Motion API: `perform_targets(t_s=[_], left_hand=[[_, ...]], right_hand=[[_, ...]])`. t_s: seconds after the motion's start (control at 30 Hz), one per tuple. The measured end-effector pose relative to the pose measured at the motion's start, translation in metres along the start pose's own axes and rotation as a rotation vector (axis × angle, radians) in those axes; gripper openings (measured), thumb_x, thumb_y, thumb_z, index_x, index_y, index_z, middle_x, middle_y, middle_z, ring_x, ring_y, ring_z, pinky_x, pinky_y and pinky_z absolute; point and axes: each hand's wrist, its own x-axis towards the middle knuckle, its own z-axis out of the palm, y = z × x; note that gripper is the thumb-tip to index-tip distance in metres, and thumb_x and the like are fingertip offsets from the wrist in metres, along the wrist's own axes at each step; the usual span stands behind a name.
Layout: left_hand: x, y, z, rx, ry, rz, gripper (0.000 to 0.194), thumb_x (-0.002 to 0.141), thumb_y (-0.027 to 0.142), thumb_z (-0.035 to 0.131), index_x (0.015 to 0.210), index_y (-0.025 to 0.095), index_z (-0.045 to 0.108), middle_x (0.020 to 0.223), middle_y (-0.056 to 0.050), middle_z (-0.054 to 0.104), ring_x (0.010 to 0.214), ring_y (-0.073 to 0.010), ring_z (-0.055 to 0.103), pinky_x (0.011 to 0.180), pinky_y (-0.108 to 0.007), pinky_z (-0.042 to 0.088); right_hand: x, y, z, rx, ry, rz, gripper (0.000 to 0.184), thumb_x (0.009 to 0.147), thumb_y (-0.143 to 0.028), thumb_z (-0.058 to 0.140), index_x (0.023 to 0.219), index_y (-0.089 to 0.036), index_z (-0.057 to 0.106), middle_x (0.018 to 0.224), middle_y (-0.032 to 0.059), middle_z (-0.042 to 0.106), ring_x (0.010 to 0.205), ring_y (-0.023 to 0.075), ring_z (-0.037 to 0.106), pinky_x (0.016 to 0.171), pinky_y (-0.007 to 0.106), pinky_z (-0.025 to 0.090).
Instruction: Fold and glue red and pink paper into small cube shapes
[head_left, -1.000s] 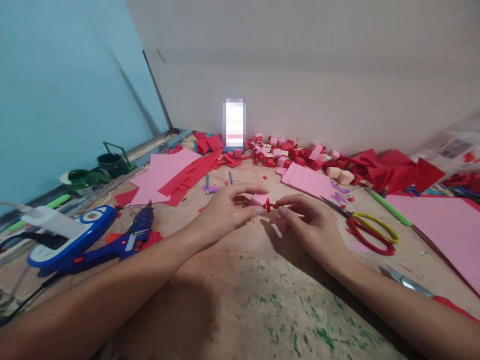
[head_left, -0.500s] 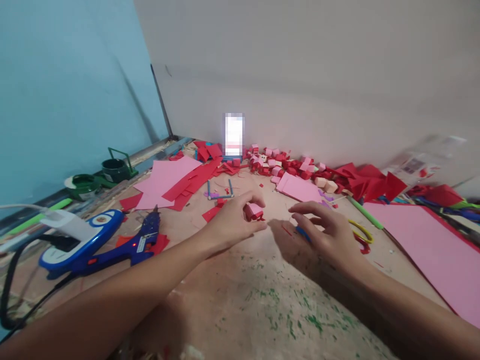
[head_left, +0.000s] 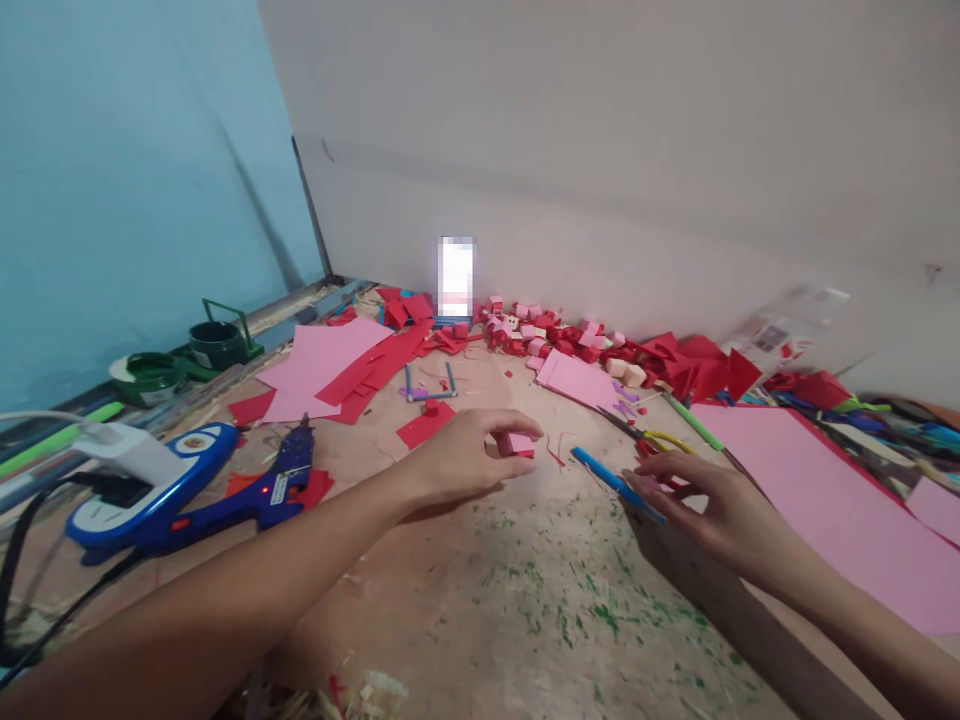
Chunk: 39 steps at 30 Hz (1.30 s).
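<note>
My left hand (head_left: 476, 450) has its thumb and fingers closed around a small pink and red block (head_left: 519, 443), just above the tabletop. Part of the block is hidden by the fingers. Low over the table to the right, my right hand (head_left: 697, 495) has its fingers bent and apart. Its fingertips are at a slim blue pen-like stick (head_left: 600, 470); whether they touch it I cannot tell. Scissors with yellow and red handles (head_left: 671, 440) lie just beyond that hand, partly covered by it. A red paper piece (head_left: 426, 425) lies behind my left hand.
A blue glue gun (head_left: 285, 485) with a lit red light rests at left beside a blue-and-white power strip (head_left: 161, 480). Pink and red blocks (head_left: 555, 325) are heaped along the wall near a lit phone (head_left: 456, 278). Pink sheets (head_left: 810, 500) cover the right side.
My right hand has moved right and down, uncovering more of the blue stick. My left hand still grips the block. The whole view has shifted slightly.
</note>
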Motion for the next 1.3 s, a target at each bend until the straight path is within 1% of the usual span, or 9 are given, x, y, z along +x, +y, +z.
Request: perform_targets(t_s=[0.2, 0.33, 0.47, 0.57, 0.63, 0.77, 0.93, 1.07, 1.3], left_hand=[[0.002, -0.002, 0.000, 0.060, -0.067, 0.155, 0.026, 0.078, 0.026, 0.078, 0.103, 0.018, 0.075, 0.114, -0.010, 0.072, 0.078, -0.0157, 0.066, 0.071, -0.028, 0.053], [0.001, -0.005, -0.001, 0.260, -0.141, 0.205, 0.034, 0.082, 0.026, 0.077, 0.115, 0.018, 0.074, 0.102, -0.008, 0.077, 0.079, -0.0188, 0.069, 0.074, -0.030, 0.053], [-0.001, -0.005, -0.001, 0.483, -0.168, 0.333, 0.038, 0.085, 0.020, 0.072, 0.123, 0.016, 0.071, 0.114, -0.012, 0.078, 0.095, -0.0248, 0.072, 0.086, -0.034, 0.054], [-0.002, -0.005, 0.000, 0.539, -0.182, 0.394, 0.038, 0.087, 0.017, 0.072, 0.124, 0.013, 0.070, 0.118, -0.014, 0.077, 0.106, -0.0275, 0.071, 0.093, -0.036, 0.053], [-0.001, -0.005, -0.001, 0.525, -0.206, 0.404, 0.044, 0.085, 0.021, 0.079, 0.127, 0.013, 0.069, 0.118, -0.014, 0.076, 0.104, -0.0273, 0.071, 0.092, -0.036, 0.053], [-0.001, 0.000, -0.005, 0.459, -0.212, 0.361, 0.060, 0.077, 0.039, 0.091, 0.126, 0.015, 0.068, 0.114, -0.012, 0.076, 0.097, -0.0257, 0.071, 0.085, -0.034, 0.055], [-0.002, 0.008, -0.011, 0.474, -0.023, 0.290, 0.029, 0.088, 0.033, 0.079, 0.110, 0.016, 0.071, 0.105, -0.007, 0.074, 0.091, -0.0215, 0.069, 0.080, -0.031, 0.053], [0.001, 0.006, -0.010, 0.541, 0.061, 0.328, 0.026, 0.089, 0.036, 0.080, 0.103, 0.016, 0.071, 0.098, -0.005, 0.073, 0.090, -0.0214, 0.067, 0.079, -0.031, 0.050], [0.002, -0.002, -0.002, 0.636, 0.001, 0.377, 0.017, 0.103, 0.026, 0.063, 0.097, 0.013, 0.073, 0.094, -0.006, 0.076, 0.093, -0.0213, 0.068, 0.083, -0.031, 0.048]], right_hand=[[0.010, -0.013, 0.005, -0.156, -0.062, -0.007, 0.027, 0.093, -0.042, 0.062, 0.100, -0.023, 0.081, 0.092, 0.0105, 0.078, 0.077, 0.0286, 0.072, 0.068, 0.041, 0.056], [0.020, -0.020, 0.010, -0.230, -0.110, -0.045, 0.027, 0.093, -0.035, 0.058, 0.099, -0.023, 0.082, 0.091, 0.0107, 0.078, 0.080, 0.0294, 0.070, 0.069, 0.040, 0.052], [0.026, -0.020, 0.012, -0.198, -0.026, -0.014, 0.026, 0.091, -0.035, 0.057, 0.097, -0.021, 0.078, 0.091, 0.0111, 0.079, 0.078, 0.0290, 0.070, 0.069, 0.039, 0.051], [0.031, -0.028, 0.011, -0.017, 0.095, 0.012, 0.033, 0.090, -0.043, 0.058, 0.107, -0.021, 0.075, 0.089, 0.0101, 0.077, 0.076, 0.0276, 0.070, 0.066, 0.037, 0.053], [0.036, -0.038, 0.012, 0.132, 0.099, 0.023, 0.038, 0.090, -0.046, 0.061, 0.116, -0.021, 0.073, 0.084, 0.0077, 0.074, 0.072, 0.0259, 0.069, 0.063, 0.035, 0.053], [0.045, -0.057, 0.026, 0.498, 0.071, 0.141, 0.034, 0.084, -0.053, 0.070, 0.096, -0.021, 0.071, 0.073, 0.0021, 0.067, 0.054, 0.0191, 0.060, 0.052, 0.032, 0.049], [0.052, -0.074, 0.058, 0.901, 0.237, 0.138, 0.026, 0.083, -0.042, 0.081, 0.085, -0.022, 0.064, 0.065, -0.0020, 0.065, 0.056, 0.0155, 0.060, 0.058, 0.029, 0.050], [0.052, -0.086, 0.074, 1.021, 0.195, 0.085, 0.022, 0.083, -0.036, 0.083, 0.088, -0.021, 0.067, 0.066, -0.0023, 0.068, 0.055, 0.0139, 0.061, 0.056, 0.027, 0.050], [0.052, -0.089, 0.073, 1.088, 0.064, 0.053, 0.018, 0.084, -0.036, 0.083, 0.086, -0.019, 0.077, 0.067, 0.0013, 0.073, 0.058, 0.0150, 0.065, 0.057, 0.027, 0.053]])
